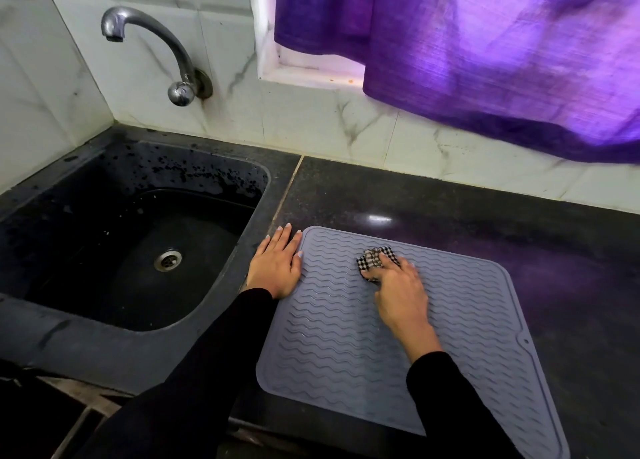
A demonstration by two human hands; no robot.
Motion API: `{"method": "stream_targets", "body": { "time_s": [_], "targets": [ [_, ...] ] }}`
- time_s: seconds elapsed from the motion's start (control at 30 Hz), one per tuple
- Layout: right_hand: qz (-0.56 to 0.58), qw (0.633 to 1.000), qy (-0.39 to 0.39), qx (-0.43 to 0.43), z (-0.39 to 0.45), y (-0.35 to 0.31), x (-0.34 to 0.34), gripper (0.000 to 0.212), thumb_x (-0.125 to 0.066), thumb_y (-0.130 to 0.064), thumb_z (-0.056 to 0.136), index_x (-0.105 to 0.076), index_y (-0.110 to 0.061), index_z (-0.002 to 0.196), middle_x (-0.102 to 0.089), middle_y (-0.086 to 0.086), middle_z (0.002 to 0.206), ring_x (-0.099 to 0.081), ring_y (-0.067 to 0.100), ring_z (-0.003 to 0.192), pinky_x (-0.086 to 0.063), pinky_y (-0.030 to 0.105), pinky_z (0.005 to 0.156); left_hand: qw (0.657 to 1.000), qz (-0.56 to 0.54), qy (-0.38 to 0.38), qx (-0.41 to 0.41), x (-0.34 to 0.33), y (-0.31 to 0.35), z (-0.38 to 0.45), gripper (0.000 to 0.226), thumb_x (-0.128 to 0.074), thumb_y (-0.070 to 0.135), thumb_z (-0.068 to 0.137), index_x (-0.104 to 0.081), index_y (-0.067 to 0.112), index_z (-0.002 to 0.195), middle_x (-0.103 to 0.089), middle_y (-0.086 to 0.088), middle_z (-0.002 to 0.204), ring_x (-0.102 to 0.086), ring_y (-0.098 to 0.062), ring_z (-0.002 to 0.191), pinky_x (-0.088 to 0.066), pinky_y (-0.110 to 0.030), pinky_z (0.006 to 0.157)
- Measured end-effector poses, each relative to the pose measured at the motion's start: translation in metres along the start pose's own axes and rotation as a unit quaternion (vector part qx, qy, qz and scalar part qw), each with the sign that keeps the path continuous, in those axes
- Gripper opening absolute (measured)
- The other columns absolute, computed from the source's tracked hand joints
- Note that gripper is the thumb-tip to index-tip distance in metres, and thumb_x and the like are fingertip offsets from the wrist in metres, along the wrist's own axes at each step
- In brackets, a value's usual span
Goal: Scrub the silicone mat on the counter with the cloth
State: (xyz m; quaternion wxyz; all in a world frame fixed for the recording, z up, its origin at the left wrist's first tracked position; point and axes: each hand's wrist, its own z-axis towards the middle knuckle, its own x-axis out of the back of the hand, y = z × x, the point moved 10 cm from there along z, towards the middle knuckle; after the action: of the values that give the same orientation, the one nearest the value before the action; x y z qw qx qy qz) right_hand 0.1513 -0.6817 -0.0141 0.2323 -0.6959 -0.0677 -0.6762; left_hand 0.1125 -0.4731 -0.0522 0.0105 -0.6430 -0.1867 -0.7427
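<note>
I had the silicone mat (408, 323) lying flat on the dark counter (519, 223), just right of the sink (138, 237), its near edge running over the counter's front lip and its left edge beside the seam between sink surround and counter. My left hand (277, 264) lay flat with fingers straight, mostly on the counter, the thumb side touching the mat's left rim as a brace. My right hand (398, 292) was curled round the bunched checked cloth (375, 263), pressing it onto the wavy ridges in the mat's far-left part. I judged the mat soft and floppy, light enough to creep or buckle under a hard stroke, and likely slick if wet, though I could not tell whether it was. So the sensible hold seemed to be a flat palm on its edge or corner rather than a pinch, which would only lift and fold it. The cloth was small and limp; balled up in the fingers it gave a firmer pad, and I reckoned working along the ridges would reach the grooves better. Most of the mat's surface lay nearer me and to the right of the cloth. A purple curtain (502, 60) hung above the counter, well clear, and the tap (149, 43) stood over the sink.
</note>
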Motion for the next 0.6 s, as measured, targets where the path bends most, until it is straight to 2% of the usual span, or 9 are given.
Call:
{"method": "stream_targets", "body": {
  "time_s": [0.1,0.17,0.23,0.3,0.37,0.4,0.43,0.5,0.6],
  "targets": [
    [0.107,0.989,0.016,-0.097,0.005,0.024,0.022,0.049,-0.05,-0.001,0.084,-0.059,-0.029,0.123,-0.057,0.005,0.132,-0.047,0.028,0.124,-0.033,0.036,0.11,1.0,0.003,0.004,0.002,0.001,0.0,0.0,0.083,0.009,0.051,0.075,-0.02,0.022,0.147,-0.013,-0.002,0.157,-0.008,-0.015,0.144,-0.002,-0.032,0.116],
    [0.203,0.967,0.044,-0.145,0.007,0.032,0.032,0.052,-0.05,-0.003,0.086,-0.048,-0.025,0.134,-0.059,0.012,0.125,-0.052,0.031,0.116,-0.041,0.036,0.1,1.0,0.006,0.006,0.003,0.001,0.0,0.0,0.083,0.009,0.051,0.075,-0.02,0.022,0.147,-0.013,-0.001,0.157,-0.008,-0.015,0.144,-0.002,-0.032,0.116],
    [0.197,0.97,0.041,-0.135,0.007,0.019,0.029,0.06,-0.051,-0.005,0.088,-0.032,-0.018,0.143,-0.055,0.016,0.128,-0.051,0.033,0.116,-0.04,0.038,0.099,1.0,0.005,0.006,0.004,0.001,0.0,0.0,0.083,0.009,0.051,0.075,-0.02,0.022,0.147,-0.013,-0.001,0.157,-0.008,-0.015,0.144,-0.002,-0.032,0.116],
    [0.168,0.981,0.03,-0.089,0.003,-0.006,0.011,0.061,-0.05,-0.007,0.09,-0.025,-0.014,0.146,-0.048,0.014,0.136,-0.047,0.03,0.122,-0.036,0.037,0.105,1.0,0.005,0.007,0.003,0.001,0.0,0.0,0.083,0.009,0.051,0.076,-0.021,0.022,0.147,-0.013,-0.001,0.156,-0.008,-0.015,0.144,-0.002,-0.032,0.116],
    [0.087,0.995,0.032,-0.022,-0.004,-0.028,-0.012,0.057,-0.04,-0.012,0.095,-0.018,-0.011,0.147,-0.027,0.013,0.152,-0.026,0.026,0.14,-0.012,0.031,0.116,1.0,0.007,0.009,0.004,0.001,0.0,0.0,0.082,0.009,0.051,0.076,-0.021,0.022,0.147,-0.014,-0.001,0.156,-0.009,-0.014,0.144,-0.002,-0.032,0.116],
    [0.053,0.998,0.04,0.001,-0.005,-0.033,-0.019,0.055,-0.035,-0.014,0.097,-0.016,-0.01,0.148,-0.019,0.011,0.155,-0.015,0.022,0.144,0.0,0.028,0.115,1.0,0.008,0.008,0.005,0.001,0.0,0.0,0.082,0.008,0.051,0.076,-0.021,0.022,0.147,-0.014,-0.001,0.156,-0.009,-0.014,0.144,-0.002,-0.032,0.116],
    [0.037,0.998,0.042,0.009,-0.005,-0.033,-0.022,0.053,-0.032,-0.017,0.098,-0.015,-0.009,0.148,-0.015,0.009,0.156,-0.01,0.019,0.145,0.007,0.026,0.112,1.0,0.007,0.009,0.005,0.0,0.0,0.0,0.081,0.008,0.051,0.077,-0.021,0.022,0.147,-0.014,-0.001,0.156,-0.009,-0.014,0.144,-0.003,-0.032,0.116],
    [0.036,0.998,0.039,0.017,-0.002,-0.03,-0.022,0.052,-0.031,-0.022,0.099,-0.018,-0.011,0.148,-0.016,0.006,0.156,-0.01,0.016,0.145,0.006,0.024,0.112,1.0,0.005,0.01,0.006,0.0,-0.001,0.0,0.081,0.007,0.051,0.077,-0.022,0.022,0.147,-0.015,-0.001,0.156,-0.01,-0.015,0.144,-0.003,-0.032,0.116],
    [0.112,0.993,0.015,0.017,0.003,-0.021,-0.017,0.047,-0.037,-0.025,0.098,-0.03,-0.019,0.144,-0.024,0.0,0.154,-0.019,0.015,0.143,-0.008,0.027,0.116,1.0,0.008,0.009,0.006,0.0,-0.001,0.0,0.081,0.007,0.051,0.077,-0.022,0.022,0.147,-0.015,-0.001,0.156,-0.01,-0.015,0.144,-0.003,-0.032,0.116]
  ]
}}
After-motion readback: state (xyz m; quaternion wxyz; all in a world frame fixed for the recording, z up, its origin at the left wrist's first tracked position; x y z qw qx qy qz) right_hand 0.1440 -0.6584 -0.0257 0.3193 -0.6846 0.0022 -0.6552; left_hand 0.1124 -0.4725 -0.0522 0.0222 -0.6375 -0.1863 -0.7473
